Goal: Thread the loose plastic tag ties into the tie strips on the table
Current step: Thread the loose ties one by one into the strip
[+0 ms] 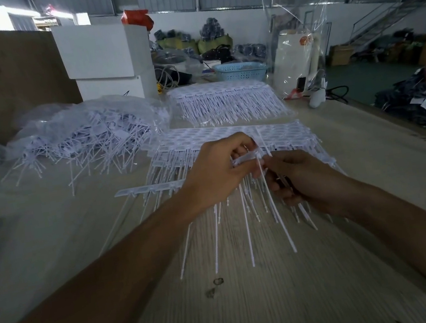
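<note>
My left hand [214, 172] grips a white tie strip [155, 188] at its right end, lifted just above the table; thin white tails hang from the strip toward me. My right hand [300, 180] pinches a loose white tag tie [278, 215] against the strip beside the left fingers, with more ties tucked in its palm. Behind both hands lies a stack of filled tie strips [279, 131]. A heap of loose tag ties [88, 140] spills from clear plastic at the left.
A second stack of filled strips [224, 96] lies farther back. White boxes [106, 55], a blue basket [240, 71] and a clear bag over a white container [295, 51] stand along the far edge. Bare wooden tabletop [252, 292] stretches toward me.
</note>
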A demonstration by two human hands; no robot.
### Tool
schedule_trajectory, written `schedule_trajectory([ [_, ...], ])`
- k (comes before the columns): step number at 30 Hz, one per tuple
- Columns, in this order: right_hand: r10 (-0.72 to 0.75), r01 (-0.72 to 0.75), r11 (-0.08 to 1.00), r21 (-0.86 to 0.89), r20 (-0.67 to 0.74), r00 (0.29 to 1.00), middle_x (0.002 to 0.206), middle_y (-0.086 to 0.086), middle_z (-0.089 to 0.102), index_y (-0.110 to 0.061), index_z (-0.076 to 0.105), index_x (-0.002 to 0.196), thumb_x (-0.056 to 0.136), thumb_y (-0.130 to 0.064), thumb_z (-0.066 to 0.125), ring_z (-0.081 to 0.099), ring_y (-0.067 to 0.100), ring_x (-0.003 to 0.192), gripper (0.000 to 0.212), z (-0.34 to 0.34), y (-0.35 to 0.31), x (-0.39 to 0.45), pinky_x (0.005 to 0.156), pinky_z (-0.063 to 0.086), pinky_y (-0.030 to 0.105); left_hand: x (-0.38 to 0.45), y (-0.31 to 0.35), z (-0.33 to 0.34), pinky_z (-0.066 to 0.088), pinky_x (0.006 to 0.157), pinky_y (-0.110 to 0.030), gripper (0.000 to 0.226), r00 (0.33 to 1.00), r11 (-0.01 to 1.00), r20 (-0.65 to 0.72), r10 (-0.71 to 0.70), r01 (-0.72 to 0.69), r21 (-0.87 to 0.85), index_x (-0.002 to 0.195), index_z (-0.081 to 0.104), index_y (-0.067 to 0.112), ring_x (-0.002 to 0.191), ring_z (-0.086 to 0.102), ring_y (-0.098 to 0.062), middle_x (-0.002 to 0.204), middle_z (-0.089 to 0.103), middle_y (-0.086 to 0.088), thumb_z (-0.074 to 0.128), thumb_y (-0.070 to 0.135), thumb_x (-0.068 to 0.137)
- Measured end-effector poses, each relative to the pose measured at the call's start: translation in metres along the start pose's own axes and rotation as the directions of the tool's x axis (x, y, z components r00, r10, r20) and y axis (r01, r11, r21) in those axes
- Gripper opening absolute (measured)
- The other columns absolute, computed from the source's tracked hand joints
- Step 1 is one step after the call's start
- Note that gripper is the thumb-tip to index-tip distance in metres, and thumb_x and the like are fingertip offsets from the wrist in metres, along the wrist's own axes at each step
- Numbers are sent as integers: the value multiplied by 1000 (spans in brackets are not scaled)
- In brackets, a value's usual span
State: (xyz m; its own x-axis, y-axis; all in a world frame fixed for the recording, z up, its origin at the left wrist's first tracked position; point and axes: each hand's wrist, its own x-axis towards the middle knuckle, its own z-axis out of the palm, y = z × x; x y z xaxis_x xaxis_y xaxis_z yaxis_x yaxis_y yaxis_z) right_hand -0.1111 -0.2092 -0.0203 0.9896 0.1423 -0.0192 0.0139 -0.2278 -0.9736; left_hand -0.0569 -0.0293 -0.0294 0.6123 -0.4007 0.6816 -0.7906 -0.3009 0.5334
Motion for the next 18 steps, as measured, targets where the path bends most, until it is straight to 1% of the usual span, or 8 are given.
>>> schedule_trajectory([
  [4,-11,13,996,-85,28,1000,58,2,48,-5,66,104,106,-36,43,35,12,44,38,1,1,-2,41,28,21,2,-4,-2,49,60,-18,13,998,1000,-65,-19,20,8,94,69,17,69,64,-8,70,67,12,77,23,86],
  [7,-44,50,984,-170,39,998,56,-1,41,-5,65,108,107,-32,42,32,9,45,35,2,1,-2,42,27,21,3,-8,-5,48,59,-17,15,994,998,-96,-48,50,23,94,68,19,70,63,-6,71,66,11,77,29,86],
  [9,-44,48,987,-153,34,998,55,-2,36,-4,65,108,107,-29,42,29,9,45,35,3,2,-1,42,26,21,3,-10,-7,44,59,-12,18,993,997,-97,-68,71,24,94,68,19,71,62,-7,72,66,9,78,29,84],
  [11,-24,24,997,-74,1,1000,55,-4,30,-5,68,103,107,-29,44,25,8,45,35,3,1,0,40,23,20,3,-11,-8,41,60,-10,19,993,996,-95,-76,80,34,95,67,19,71,62,-9,73,66,6,80,26,83],
  [12,-8,7,1000,-29,-23,1000,55,-4,29,-8,70,98,106,-32,46,24,8,44,35,3,1,0,39,22,20,2,-10,-7,43,62,-13,21,994,996,-87,-68,73,57,97,67,18,71,62,-9,74,67,5,81,24,83],
  [14,18,-16,999,37,-56,998,54,-6,29,-14,72,89,102,-40,52,23,9,44,35,1,-2,0,39,20,20,1,-7,-6,50,65,-26,24,998,992,-53,-27,33,122,102,65,15,72,63,-12,78,68,2,80,17,83],
  [16,12,-10,999,47,-56,998,53,-7,31,-16,71,84,98,-46,56,24,9,45,36,-1,-3,-1,41,20,22,0,-4,-3,52,65,-35,26,1000,987,-10,12,-10,158,105,61,14,72,64,-15,81,69,1,76,12,84],
  [18,-10,10,1000,17,-39,999,51,-6,32,-22,68,72,95,-48,59,25,10,45,36,0,-4,-2,42,20,24,0,0,0,53,64,-39,27,1000,982,25,20,-24,189,106,56,16,74,64,-17,85,69,0,74,16,86],
])
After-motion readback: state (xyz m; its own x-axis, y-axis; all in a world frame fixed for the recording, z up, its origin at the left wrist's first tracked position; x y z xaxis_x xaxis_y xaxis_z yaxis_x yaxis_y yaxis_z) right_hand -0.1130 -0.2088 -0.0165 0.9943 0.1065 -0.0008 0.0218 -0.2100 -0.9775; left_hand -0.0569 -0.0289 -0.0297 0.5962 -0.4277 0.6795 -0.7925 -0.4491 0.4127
